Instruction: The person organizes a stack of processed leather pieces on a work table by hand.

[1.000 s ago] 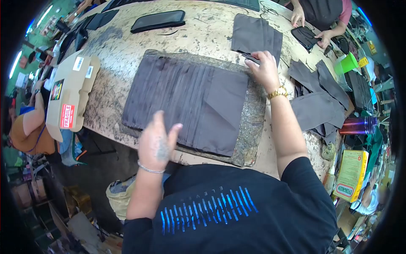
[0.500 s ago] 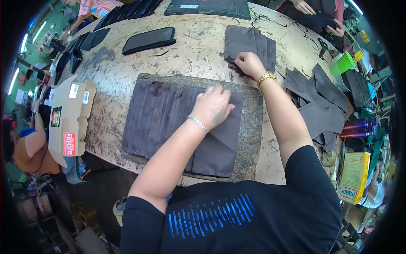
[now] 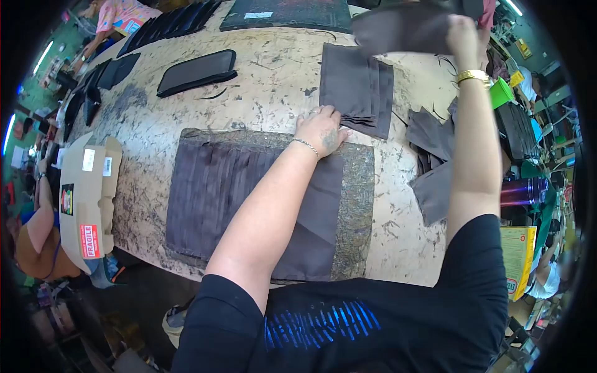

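My right hand [image 3: 464, 43] is raised at the upper right, its fingers closed on one end of a dark brown fabric piece [image 3: 404, 31]. That piece hangs in the air to the left of the hand, slightly blurred. Below it lies a stack of like fabric pieces [image 3: 348, 78] with layered edges. My left hand [image 3: 321, 132] lies palm down with fingers extended, at the near corner of that stack and the far edge of a worn board [image 3: 357, 211]. Overlapping rows of fabric pieces [image 3: 211, 193] cover most of the board, partly beneath my left forearm.
Loose fabric pieces [image 3: 435, 193] lie to the right, near a green cup [image 3: 500, 93] and a purple tumbler [image 3: 524, 192]. A black padded case [image 3: 198, 71] lies farther back. On the left stands a cardboard carton [image 3: 93, 193]. Other people sit around the table.
My right hand has lifted a fabric piece off the stack, up and to the right. My left hand has moved from the laid-out rows to the board's far edge.
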A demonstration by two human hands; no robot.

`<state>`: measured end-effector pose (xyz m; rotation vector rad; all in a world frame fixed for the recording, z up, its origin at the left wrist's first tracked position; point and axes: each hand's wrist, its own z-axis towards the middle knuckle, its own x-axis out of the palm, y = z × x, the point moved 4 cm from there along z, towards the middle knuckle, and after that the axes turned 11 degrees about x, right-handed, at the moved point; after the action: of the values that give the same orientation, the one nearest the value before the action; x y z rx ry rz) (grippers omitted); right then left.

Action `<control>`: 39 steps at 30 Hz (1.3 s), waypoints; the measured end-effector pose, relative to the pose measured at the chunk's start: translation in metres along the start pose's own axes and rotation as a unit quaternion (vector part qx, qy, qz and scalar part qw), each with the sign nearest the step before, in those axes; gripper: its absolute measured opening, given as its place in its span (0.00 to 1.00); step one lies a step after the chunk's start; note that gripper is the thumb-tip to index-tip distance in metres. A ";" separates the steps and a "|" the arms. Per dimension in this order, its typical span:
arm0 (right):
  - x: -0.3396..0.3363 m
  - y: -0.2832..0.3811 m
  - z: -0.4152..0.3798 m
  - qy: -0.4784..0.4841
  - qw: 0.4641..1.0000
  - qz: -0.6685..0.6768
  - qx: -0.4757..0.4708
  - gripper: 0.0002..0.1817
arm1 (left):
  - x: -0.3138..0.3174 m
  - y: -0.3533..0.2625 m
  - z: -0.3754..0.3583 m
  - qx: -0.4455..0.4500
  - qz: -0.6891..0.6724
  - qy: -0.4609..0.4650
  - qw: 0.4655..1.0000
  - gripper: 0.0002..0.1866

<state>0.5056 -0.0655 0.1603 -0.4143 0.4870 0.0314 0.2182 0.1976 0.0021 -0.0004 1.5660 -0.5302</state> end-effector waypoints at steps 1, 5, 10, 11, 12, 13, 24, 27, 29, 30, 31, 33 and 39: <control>-0.044 -0.020 0.015 -0.013 0.995 0.035 0.093 0.12 | -0.001 0.001 0.002 -0.014 -0.024 0.006 1.000 0.25; -0.201 -0.017 0.039 0.021 0.916 0.311 0.251 0.16 | -0.006 0.006 0.009 -0.030 -0.092 -0.005 0.995 0.24; -0.288 0.050 -0.028 0.131 0.924 0.341 0.117 0.09 | -0.037 -0.034 0.002 -0.034 -0.545 -0.153 0.824 0.32; -0.305 0.073 -0.058 0.123 0.919 0.366 0.078 0.05 | -0.059 -0.046 -0.010 -0.037 -0.545 -0.151 0.824 0.32; -0.323 0.100 -0.083 0.175 0.899 0.400 0.045 0.04 | -0.074 -0.066 -0.026 -0.068 -0.698 -0.041 0.712 0.30; -0.333 0.120 -0.109 0.187 0.868 0.459 -0.033 0.04 | -0.078 -0.083 -0.041 -0.096 -0.818 0.070 0.563 0.29; -0.290 0.150 -0.246 0.325 0.425 0.770 0.347 0.42 | -0.118 -0.123 -0.153 0.180 -0.031 0.084 0.980 0.18; -0.296 0.183 -0.254 0.397 0.230 0.840 0.288 0.50 | -0.139 -0.144 -0.181 0.167 -0.028 0.138 0.976 0.24; -0.314 0.199 -0.265 0.477 -0.008 0.847 0.236 0.46 | -0.141 -0.146 -0.202 0.142 -0.040 0.161 0.976 0.29; -0.315 0.199 -0.277 0.504 -0.008 0.838 0.211 0.42 | -0.143 -0.146 -0.213 0.138 -0.024 0.145 0.979 0.30; -0.314 0.198 -0.288 0.530 -0.008 0.828 0.185 0.37 | -0.145 -0.146 -0.223 0.135 -0.008 0.130 0.982 0.31; -0.326 0.180 -0.286 0.476 0.065 0.825 0.298 0.31 | -0.132 -0.138 -0.242 0.100 -0.009 0.128 0.987 0.29; -0.329 0.128 -0.197 0.387 0.326 0.842 0.187 0.14 | -0.075 -0.134 -0.261 0.050 -0.383 -0.067 0.920 0.11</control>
<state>0.1099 -0.0033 0.1054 0.8395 1.6939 1.8611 -0.0650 0.1888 0.1095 -0.5815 1.3645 -1.1953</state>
